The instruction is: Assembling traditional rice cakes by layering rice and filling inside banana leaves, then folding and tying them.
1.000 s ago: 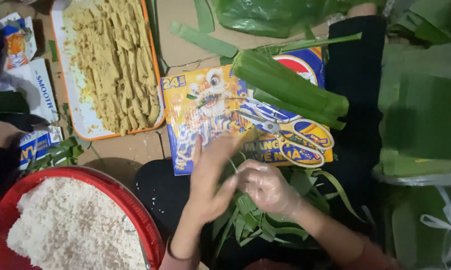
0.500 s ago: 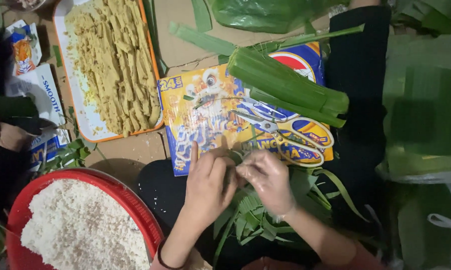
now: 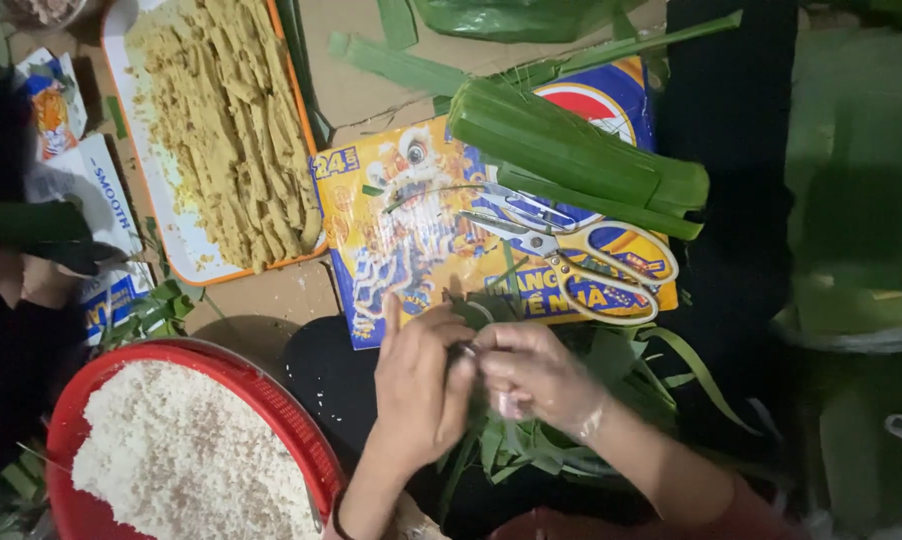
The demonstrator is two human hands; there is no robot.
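The left hand (image 3: 418, 385) and right hand (image 3: 533, 375) meet low in the view, fingertips touching over a pile of green leaf strips (image 3: 531, 450). Both sets of fingers are drawn in narrow, pinching something small between them, seemingly a folded piece of leaf (image 3: 468, 352); the hands cover most of it, so its shape cannot be told.

Just above the hands lies a colourful printed sheet (image 3: 411, 230), with yellow-handled scissors (image 3: 571, 250) on it, blades closed, and a bundle of folded leaves (image 3: 571, 155) resting across its upper right. To the left, a tray (image 3: 186, 255) holds a yellowish mash, and a red basket (image 3: 271, 400) of white rice sits beside the left forearm.

The pinch looks slight, so the leaf piece could spring open or slip into the loose strips below, where it would be hard to pick out among so much green. The left elbow is close to the basket rim; a wide swing could tip grains out. The scissors lie near enough that a quick reach upward might catch the blades.
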